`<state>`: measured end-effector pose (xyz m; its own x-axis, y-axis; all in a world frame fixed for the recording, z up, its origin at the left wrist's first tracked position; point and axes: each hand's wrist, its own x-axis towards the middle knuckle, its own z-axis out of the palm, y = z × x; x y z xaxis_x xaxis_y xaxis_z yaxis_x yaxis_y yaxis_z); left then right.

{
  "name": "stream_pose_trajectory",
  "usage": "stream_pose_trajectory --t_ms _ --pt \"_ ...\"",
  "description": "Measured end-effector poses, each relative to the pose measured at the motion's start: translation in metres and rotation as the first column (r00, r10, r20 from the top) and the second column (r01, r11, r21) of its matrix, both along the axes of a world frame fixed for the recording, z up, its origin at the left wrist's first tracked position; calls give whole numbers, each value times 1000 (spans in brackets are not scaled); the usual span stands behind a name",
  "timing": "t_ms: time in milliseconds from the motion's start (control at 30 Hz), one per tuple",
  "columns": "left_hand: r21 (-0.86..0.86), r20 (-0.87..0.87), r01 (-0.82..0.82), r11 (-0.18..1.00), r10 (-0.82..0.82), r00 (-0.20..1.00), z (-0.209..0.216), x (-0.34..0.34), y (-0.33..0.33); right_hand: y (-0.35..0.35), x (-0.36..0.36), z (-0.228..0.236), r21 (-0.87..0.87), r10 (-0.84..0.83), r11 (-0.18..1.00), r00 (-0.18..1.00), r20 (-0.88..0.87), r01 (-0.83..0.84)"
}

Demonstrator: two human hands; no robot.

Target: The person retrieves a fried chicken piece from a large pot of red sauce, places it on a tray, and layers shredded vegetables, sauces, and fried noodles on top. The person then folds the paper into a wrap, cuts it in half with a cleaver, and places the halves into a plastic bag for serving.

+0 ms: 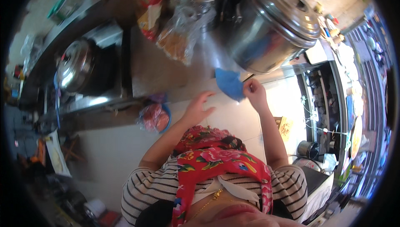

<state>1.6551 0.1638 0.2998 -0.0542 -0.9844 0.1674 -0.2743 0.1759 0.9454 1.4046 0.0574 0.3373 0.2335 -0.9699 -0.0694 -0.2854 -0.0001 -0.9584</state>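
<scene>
My right hand (255, 93) pinches the corner of a thin blue cloth (229, 84) between thumb and fingers. The cloth hangs out to the left of the hand, in front of the steel counter's edge. To its left, my left hand (200, 107) is held in the air with fingers apart and nothing in it. Just beyond the cloth stands a large lidded steel pot (266, 31) on the counter (166, 68). A clear plastic bag (179, 39) with tan food inside lies further left.
A red patterned bag (148, 10) stands at the back of the counter. Left of it, a lidded pot (77, 66) sits on a stove. A blue bin (166, 116) with a plastic liner is below the counter. Shelving (327, 89) with various items runs along the right.
</scene>
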Motion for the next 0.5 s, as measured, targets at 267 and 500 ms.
stream_pose_trajectory --t_ms 267,500 --pt "158 -121 870 467 -865 486 53 -123 -99 49 -109 84 122 -7 992 977 213 -19" --pt "423 -297 866 267 -862 411 45 -256 -152 78 -299 64 113 -186 983 785 591 148"
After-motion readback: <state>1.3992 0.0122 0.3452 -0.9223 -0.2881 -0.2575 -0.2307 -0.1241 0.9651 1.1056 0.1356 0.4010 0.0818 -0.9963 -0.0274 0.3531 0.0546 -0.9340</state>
